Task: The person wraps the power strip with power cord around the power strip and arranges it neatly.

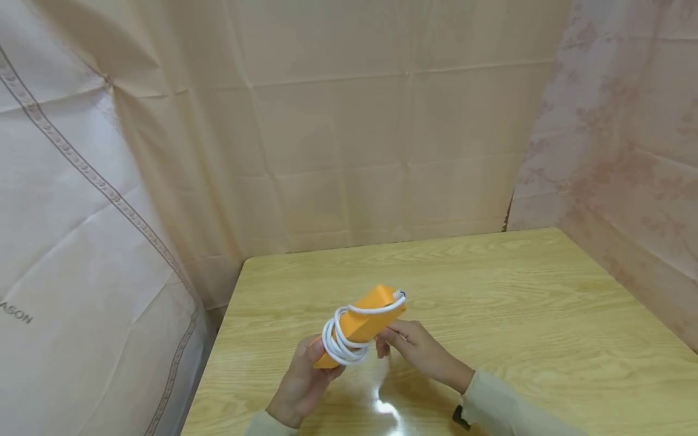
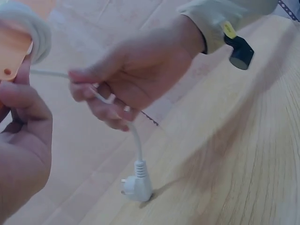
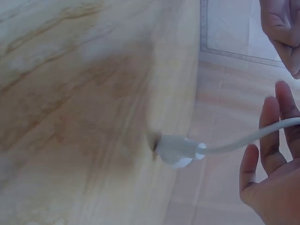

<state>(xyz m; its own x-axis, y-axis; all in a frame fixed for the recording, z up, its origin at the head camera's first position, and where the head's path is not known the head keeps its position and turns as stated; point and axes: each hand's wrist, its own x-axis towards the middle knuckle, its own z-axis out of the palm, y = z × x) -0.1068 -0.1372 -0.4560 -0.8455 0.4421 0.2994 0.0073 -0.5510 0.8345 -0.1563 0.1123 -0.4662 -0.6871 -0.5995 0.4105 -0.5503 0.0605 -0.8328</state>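
- Left hand [image 1: 305, 378]: fingers curled about the lower end of the orange block [image 1: 371, 318], thumb on top; the block slants up and away from these fingers.
- White cord [image 1: 331, 345]: looped round the block just beyond the left thumb.
- Right hand [image 1: 422, 348]: turned inward beside the block, thumb and forefinger closed on the cord, other fingers loosely bent.
- Plug [image 2: 137, 187]: below the right fingers, near the tabletop [image 1: 545, 303]; contact unclear.
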